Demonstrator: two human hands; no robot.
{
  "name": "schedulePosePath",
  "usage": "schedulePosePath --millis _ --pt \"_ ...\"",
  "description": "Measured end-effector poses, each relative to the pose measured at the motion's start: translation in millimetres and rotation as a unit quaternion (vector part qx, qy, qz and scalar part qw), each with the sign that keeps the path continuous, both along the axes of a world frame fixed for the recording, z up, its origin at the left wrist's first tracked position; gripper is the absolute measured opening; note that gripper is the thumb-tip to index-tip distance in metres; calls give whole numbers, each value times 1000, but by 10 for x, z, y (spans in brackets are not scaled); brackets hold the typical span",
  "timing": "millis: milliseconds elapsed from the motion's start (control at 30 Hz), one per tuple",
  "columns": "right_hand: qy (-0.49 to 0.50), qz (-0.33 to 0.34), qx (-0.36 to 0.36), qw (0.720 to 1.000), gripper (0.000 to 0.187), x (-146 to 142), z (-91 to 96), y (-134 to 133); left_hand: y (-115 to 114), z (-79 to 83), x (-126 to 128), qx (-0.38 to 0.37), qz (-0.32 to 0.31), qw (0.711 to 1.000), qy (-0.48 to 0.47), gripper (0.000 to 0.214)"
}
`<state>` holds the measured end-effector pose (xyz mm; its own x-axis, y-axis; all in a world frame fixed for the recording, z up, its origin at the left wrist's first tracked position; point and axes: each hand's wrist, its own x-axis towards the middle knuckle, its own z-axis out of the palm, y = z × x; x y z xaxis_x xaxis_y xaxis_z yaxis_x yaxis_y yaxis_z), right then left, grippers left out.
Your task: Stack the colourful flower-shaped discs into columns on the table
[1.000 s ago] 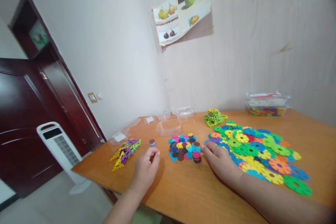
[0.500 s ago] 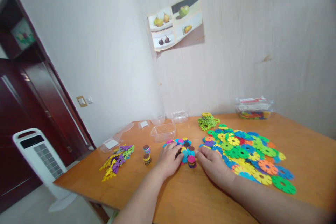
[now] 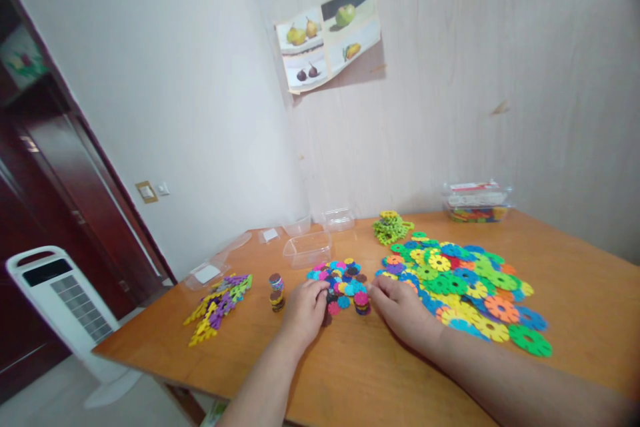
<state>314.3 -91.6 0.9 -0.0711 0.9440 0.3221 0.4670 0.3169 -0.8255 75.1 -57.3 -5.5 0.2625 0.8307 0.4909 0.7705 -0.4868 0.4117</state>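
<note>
Compared with half a second earlier, the left hand (image 3: 303, 307) is no longer covering the pile of small discs (image 3: 343, 272) but is lying at its left edge, leaving more of the colours showing. Its fingers are curling towards the discs, with a brown disc (image 3: 327, 317) lying just beside them; whether they are gripping anything, one cannot tell. The right hand (image 3: 401, 307) is holding thumb and forefinger close together near a short stack (image 3: 361, 300) topped in pink, and its grip is not clear either. The small discs are lying on the wooden table (image 3: 365, 367), between the hands and just beyond them. Two short stacks (image 3: 277, 299) are standing left of the left hand, while large notched discs (image 3: 465, 280) are spreading beyond the right. Farther back, a clear tub (image 3: 306, 259) and a green heap (image 3: 391, 231) are sitting towards the wall.
</note>
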Motion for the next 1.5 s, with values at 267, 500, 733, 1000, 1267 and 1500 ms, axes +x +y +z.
schedulePosePath --millis 267,500,733,1000,1267,1500 --pt "-7 8 -11 1000 32 10 -12 5 -79 134 22 49 38 994 -89 27" --pt "-18 17 -19 1000 33 17 -5 6 -191 240 -338 38 152 941 -299 29" --pt "-16 27 -11 999 31 26 -68 21 -259 136 -739 19 211 882 -422 37" --pt "-36 26 -8 999 32 33 -3 -11 -276 171 -661 0 204 885 -418 33" --pt "-43 28 -21 998 33 36 18 -24 -242 139 -691 -17 204 889 -410 33" --pt "-50 27 -20 998 34 42 -29 -15 -229 98 -716 -2 217 899 -379 35"
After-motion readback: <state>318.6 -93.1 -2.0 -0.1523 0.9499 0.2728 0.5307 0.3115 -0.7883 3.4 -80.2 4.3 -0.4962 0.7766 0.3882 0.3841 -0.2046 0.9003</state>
